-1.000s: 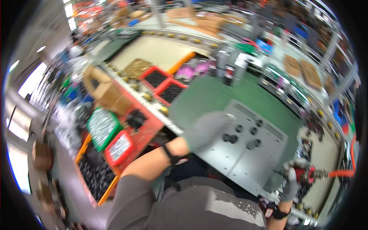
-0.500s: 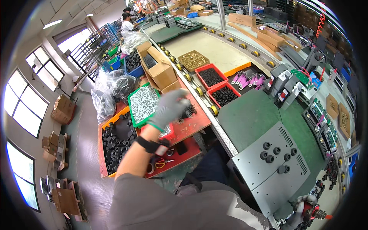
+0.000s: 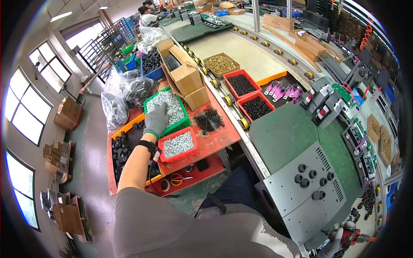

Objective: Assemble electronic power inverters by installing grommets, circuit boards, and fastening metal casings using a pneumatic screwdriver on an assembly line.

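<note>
We note the left hand, in a grey glove, reaching out over the green bin of silver screws; the fingers curl down into the screws at the bin's near left edge, palm down, and we cannot tell whether any screw is pinched. A black band sits on the left wrist. Just beside the green bin, nearer to us, stands a red bin of the same silver screws, untouched. Both bins rest on the red desk, next to a black wire fan guard and an open cardboard box. To the left of the forearm lies an orange-edged tray of black round parts.

The right hand, also gloved, is at the lower right edge, closed around a red power screwdriver. It is near the lower corner of a grey metal panel with black knobs, which lies on the green mat.
</note>
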`<action>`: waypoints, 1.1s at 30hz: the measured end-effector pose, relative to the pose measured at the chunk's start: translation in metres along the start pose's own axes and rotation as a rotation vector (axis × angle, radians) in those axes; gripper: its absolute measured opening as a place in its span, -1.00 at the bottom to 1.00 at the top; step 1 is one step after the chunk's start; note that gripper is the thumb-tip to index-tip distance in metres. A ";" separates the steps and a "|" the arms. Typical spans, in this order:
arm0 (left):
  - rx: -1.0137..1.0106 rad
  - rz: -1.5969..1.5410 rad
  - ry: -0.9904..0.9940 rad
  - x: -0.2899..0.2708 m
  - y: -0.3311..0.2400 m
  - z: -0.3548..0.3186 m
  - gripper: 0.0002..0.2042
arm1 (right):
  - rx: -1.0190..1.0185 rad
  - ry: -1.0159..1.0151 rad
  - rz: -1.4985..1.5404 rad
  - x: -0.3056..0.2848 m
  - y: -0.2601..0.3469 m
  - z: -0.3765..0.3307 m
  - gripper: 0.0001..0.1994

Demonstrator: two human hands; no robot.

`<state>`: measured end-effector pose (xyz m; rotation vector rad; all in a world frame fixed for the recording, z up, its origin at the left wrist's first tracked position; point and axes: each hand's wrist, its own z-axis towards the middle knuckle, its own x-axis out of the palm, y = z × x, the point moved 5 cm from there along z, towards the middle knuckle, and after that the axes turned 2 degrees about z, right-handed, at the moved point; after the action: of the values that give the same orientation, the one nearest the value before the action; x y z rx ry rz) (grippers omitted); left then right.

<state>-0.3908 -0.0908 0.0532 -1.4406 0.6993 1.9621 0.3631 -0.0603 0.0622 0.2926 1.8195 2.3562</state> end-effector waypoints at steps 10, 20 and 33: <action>-0.383 -0.920 0.209 0.050 0.076 0.051 -0.77 | 0.070 0.075 -0.034 -0.009 -0.011 0.001 -0.65; -0.607 -1.628 0.275 0.033 0.071 0.046 -0.80 | -0.035 0.038 0.024 0.001 -0.001 0.000 -0.53; -0.733 -1.612 0.311 0.035 0.085 0.052 -0.78 | 0.004 0.009 0.015 -0.007 -0.005 0.002 -0.62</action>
<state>-0.4941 -0.1059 0.0388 -1.7403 -0.9983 0.6304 0.3704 -0.0593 0.0573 0.2972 1.8323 2.3678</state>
